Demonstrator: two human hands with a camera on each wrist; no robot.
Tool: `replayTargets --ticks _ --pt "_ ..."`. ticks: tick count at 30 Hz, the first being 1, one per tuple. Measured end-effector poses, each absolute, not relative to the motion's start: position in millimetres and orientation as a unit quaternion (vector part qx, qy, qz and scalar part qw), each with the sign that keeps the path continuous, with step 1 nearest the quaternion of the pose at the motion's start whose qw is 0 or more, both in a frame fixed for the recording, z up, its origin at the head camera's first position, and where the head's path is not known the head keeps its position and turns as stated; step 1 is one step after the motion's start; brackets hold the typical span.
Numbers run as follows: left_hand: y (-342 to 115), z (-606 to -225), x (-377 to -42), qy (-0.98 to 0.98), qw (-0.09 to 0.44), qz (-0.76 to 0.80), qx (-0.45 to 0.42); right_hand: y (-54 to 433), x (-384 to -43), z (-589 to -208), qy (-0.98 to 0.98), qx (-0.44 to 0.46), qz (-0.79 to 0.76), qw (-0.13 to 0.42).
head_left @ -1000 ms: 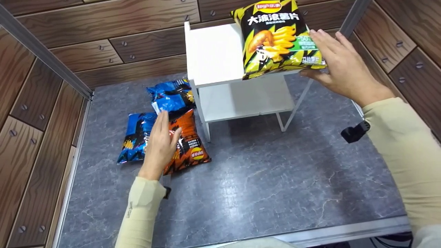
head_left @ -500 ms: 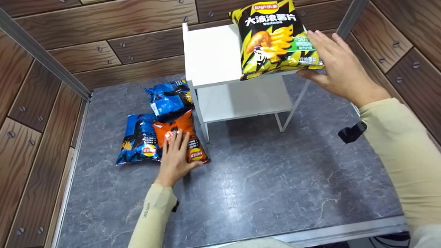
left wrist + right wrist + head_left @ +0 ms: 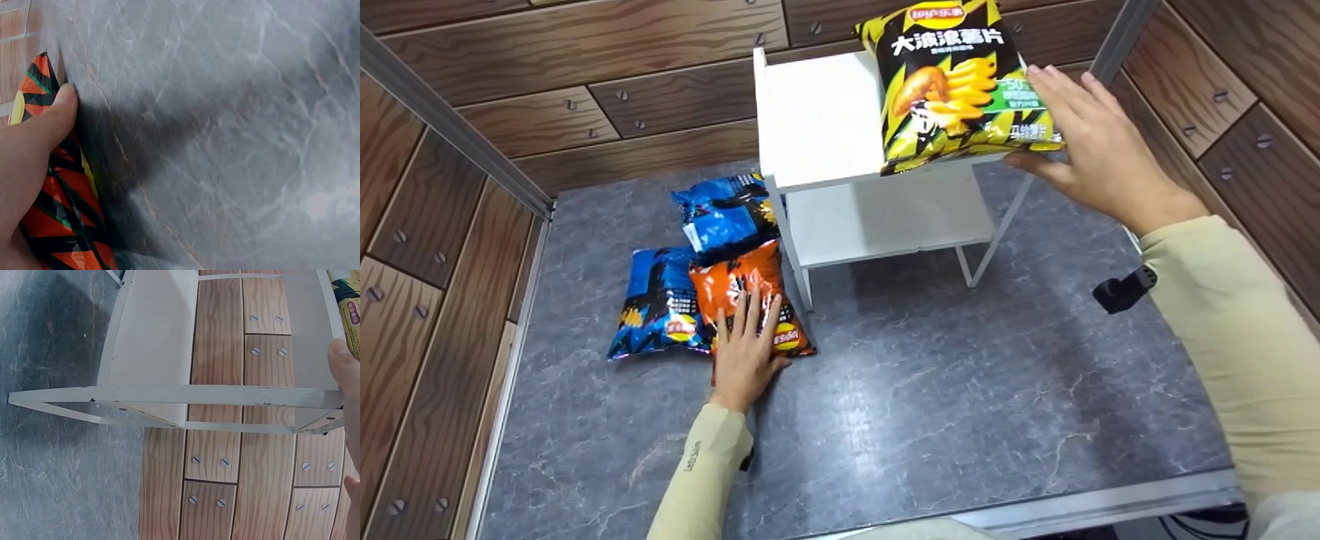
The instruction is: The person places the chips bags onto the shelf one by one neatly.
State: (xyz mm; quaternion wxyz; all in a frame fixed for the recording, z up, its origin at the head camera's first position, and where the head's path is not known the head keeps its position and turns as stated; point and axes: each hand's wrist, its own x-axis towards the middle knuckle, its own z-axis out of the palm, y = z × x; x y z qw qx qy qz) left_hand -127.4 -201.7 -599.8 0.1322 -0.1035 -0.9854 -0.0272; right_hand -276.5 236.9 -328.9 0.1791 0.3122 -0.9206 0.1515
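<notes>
My left hand (image 3: 746,360) lies on the orange chip bag (image 3: 746,270), fingers straight and spread over its front. The left wrist view shows the thumb along the edge of that orange bag (image 3: 62,225). On the white shelf's top, a black and yellow chip bag (image 3: 941,82) leans back, its printed front facing me. My right hand (image 3: 1110,150) rests against the right side of this bag, fingers extended and thumb near its lower corner. In the right wrist view only the bag's edge (image 3: 353,320) shows beside my thumb.
A white two-tier shelf (image 3: 825,127) with thin metal legs stands on the grey marbled table (image 3: 922,420). Two blue chip bags lie left of it, one behind (image 3: 727,214) and one in front (image 3: 649,300). Wood-patterned walls (image 3: 675,97) enclose the table.
My left hand has moved from a sideways pose over the blue and orange bags, right and down, to lie flat on the orange bag. My right hand stays at the black and yellow bag.
</notes>
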Motion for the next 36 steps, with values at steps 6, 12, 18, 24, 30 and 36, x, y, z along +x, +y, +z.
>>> replayTargets --ticks 6,12,18,24,30,36 --pt "-201 -600 -127 -0.981 0.159 -0.007 -0.109 236 -276 -328 -0.919 0.314 0.153 0.181" --pt "-202 -598 -126 -0.980 0.170 -0.014 -0.106 234 -276 -329 -0.917 0.314 0.160 0.186" --pt "-204 -592 -124 -0.980 0.159 -0.045 -0.111 234 -275 -329 -0.918 0.312 0.158 0.186" --pt "-209 -582 -122 -0.980 0.111 -0.128 -0.101 233 -276 -330 -0.918 0.314 0.160 0.181" --pt "-212 -565 -125 -0.955 0.126 -0.254 -0.086 235 -275 -329 -0.919 0.312 0.160 0.179" --pt "-219 -548 -130 -0.912 0.153 -0.379 -0.044 236 -274 -329 -0.920 0.310 0.160 0.178"
